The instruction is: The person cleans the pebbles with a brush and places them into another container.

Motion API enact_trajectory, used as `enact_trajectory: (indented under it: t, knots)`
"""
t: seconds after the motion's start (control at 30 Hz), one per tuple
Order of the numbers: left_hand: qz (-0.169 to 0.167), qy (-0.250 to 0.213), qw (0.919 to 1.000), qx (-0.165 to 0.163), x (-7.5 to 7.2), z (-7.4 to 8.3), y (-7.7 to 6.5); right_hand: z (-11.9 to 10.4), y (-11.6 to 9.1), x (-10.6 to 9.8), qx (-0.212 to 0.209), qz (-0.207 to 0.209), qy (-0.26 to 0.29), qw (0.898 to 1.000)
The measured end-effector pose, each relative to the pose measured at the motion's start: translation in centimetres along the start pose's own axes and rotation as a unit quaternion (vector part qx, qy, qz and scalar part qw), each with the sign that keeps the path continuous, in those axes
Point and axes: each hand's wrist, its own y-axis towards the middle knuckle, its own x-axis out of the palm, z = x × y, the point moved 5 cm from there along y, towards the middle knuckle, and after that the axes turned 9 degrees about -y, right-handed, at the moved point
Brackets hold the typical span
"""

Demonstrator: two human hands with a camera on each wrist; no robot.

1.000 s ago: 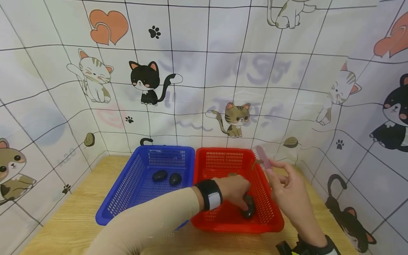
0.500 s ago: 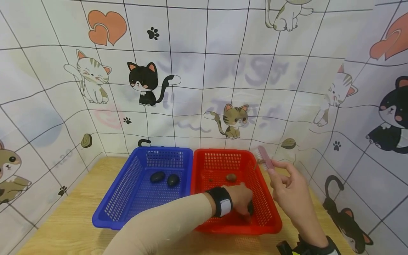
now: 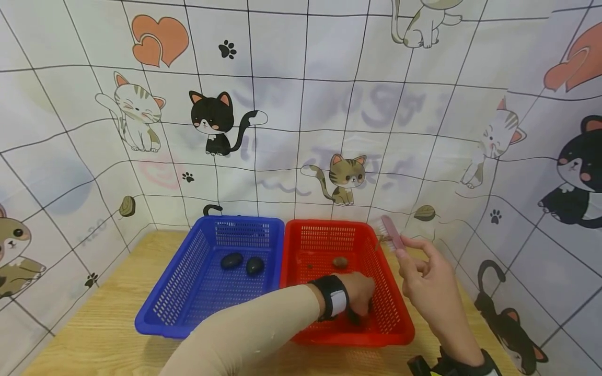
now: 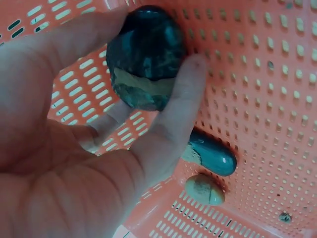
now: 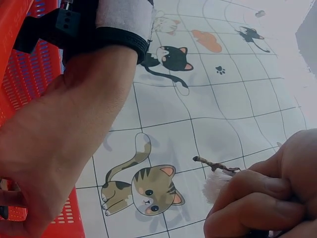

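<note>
My left hand (image 3: 358, 293) reaches down into the red basket (image 3: 301, 223). In the left wrist view, its thumb and fingers grip a dark, glossy stone (image 4: 146, 49) with a brown patch. Beside those fingers lie another dark stone (image 4: 213, 154) and a small brownish stone (image 4: 205, 189), also visible as the brownish stone (image 3: 340, 262) in the head view. To the right of the basket, my right hand (image 3: 428, 282) pinches a pink brush (image 3: 392, 231) with pale bristles. A thin twig (image 5: 214, 163) shows at the white bristles (image 5: 213, 188) in the right wrist view.
Left of the red basket, touching or nearly so, stands a blue basket (image 3: 162, 313) holding two dark stones (image 3: 232, 260). Both rest on a wooden table (image 3: 94, 324). A cat-printed sheet (image 3: 282, 104) rises behind and at the sides. Small debris (image 4: 285, 217) lies in the red basket.
My left hand has shifted slightly right and down inside the red basket, exposing the small brownish stone. The right hand with the brush has stayed almost still.
</note>
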Motion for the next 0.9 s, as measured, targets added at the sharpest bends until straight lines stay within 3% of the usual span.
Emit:
enact_trajectory:
  t: [0.2, 0.5, 0.6, 0.7, 0.9]
  knots:
    - [-0.004, -0.01, 0.9999, 0.008, 0.0, -0.3, -0.4, -0.2, 0.0, -0.1, 0.0, 0.001, 0.002, 1.0]
    - [-0.019, -0.04, 0.9973, 0.059, -0.8, -1.1, -1.5, 0.0, 0.0, 0.0, 0.001, 0.007, -0.002, 1.0]
    - [-0.002, -0.058, 0.9954, 0.076, -1.8, -1.7, -1.9, 0.0, 0.0, 0.1, 0.003, 0.006, 0.006, 1.0]
    - [0.021, -0.105, 0.9909, 0.082, -2.9, -2.6, -2.5, -0.1, 0.0, 0.0, 0.006, 0.008, 0.009, 1.0]
    - [0.075, -0.203, 0.9714, 0.097, -5.4, -4.4, -3.7, -0.1, 0.0, -0.2, 0.005, 0.02, 0.014, 1.0]
